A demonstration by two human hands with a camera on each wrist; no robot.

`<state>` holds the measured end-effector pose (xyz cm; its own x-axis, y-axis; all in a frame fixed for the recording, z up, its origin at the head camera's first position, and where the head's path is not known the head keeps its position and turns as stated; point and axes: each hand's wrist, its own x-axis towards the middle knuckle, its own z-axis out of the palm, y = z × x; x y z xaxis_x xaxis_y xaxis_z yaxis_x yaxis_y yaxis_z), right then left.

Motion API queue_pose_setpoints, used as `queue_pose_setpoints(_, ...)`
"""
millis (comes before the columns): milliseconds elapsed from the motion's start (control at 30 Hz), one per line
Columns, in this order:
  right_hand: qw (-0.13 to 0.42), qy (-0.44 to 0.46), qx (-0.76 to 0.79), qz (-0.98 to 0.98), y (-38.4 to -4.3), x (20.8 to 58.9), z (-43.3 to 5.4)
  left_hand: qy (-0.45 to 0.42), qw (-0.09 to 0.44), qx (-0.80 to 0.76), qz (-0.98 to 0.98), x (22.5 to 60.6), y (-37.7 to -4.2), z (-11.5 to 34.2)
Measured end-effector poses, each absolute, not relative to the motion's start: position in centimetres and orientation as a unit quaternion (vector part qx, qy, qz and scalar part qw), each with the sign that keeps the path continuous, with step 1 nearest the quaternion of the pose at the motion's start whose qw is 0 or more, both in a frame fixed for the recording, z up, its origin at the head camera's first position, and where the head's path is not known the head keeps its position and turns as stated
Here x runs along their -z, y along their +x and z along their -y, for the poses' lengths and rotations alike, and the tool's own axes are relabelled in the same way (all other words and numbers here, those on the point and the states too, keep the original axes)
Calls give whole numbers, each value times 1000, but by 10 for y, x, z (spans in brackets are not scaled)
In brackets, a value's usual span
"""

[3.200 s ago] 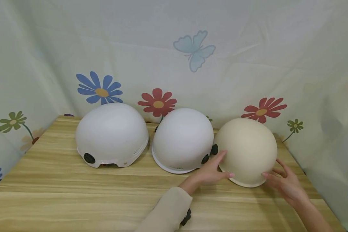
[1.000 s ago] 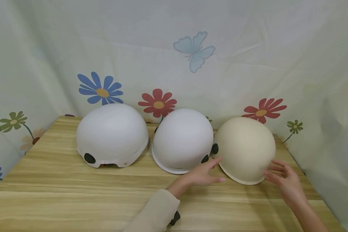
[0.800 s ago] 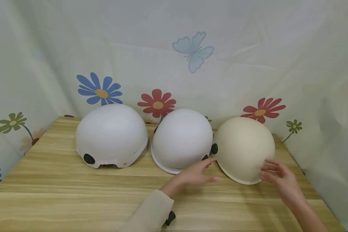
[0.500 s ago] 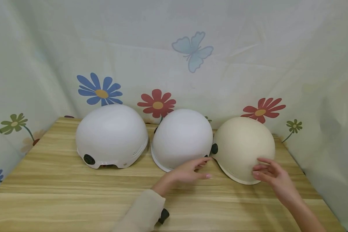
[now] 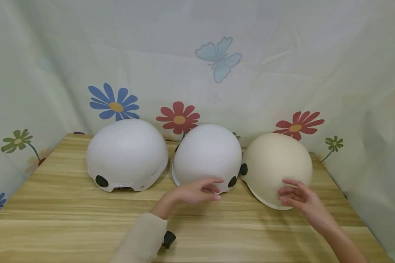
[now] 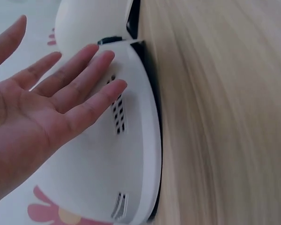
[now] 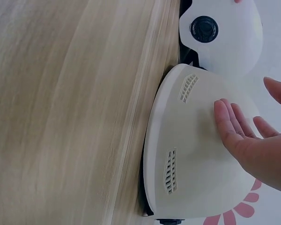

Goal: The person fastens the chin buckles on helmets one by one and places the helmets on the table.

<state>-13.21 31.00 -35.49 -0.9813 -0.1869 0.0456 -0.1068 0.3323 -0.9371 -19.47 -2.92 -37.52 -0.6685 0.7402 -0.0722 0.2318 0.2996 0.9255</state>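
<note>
Three helmets sit in a row on the wooden table: a white helmet at left, a second white helmet in the middle and a cream helmet at right. My left hand, fingers loosely extended, is in front of the middle helmet and hides part of its lower rim. The left wrist view shows the open palm of that hand beside the helmet's vent holes. In front of the cream helmet is my right hand, fingers relaxed and slightly bent. Neither hand holds anything.
The wooden table extends in front of the helmets. Behind them hangs a pale curtain printed with flowers and a butterfly. A black device is at the left sleeve cuff.
Both hands have come away from the sides of the cream helmet. My left hand has moved left to the middle helmet; my right hand has shifted left across the cream helmet's front.
</note>
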Motion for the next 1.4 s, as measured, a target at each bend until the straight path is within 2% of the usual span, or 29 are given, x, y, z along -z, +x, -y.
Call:
queue_pose_setpoints(300,62,-98,550,-827,-134,356,-306,314,225,-497,-777,370,-202,71)
queue_pose_setpoints(467,63,-117,558,-819,-136,359,-304,315,180,-481,-798,367,-205,93)
queue_pose_setpoints(733,74,-137,551,-820,-140,361,-298,245,143,-477,-832,369,-207,117)
queue_pose_setpoints(900,88,-152,546,-819,-144,362,-293,229,124,-489,-833,372,-208,123)
queue_pose_setpoints(1400,148,-133,537,-820,-162,375,-260,211,126,-459,-854,376,-205,122)
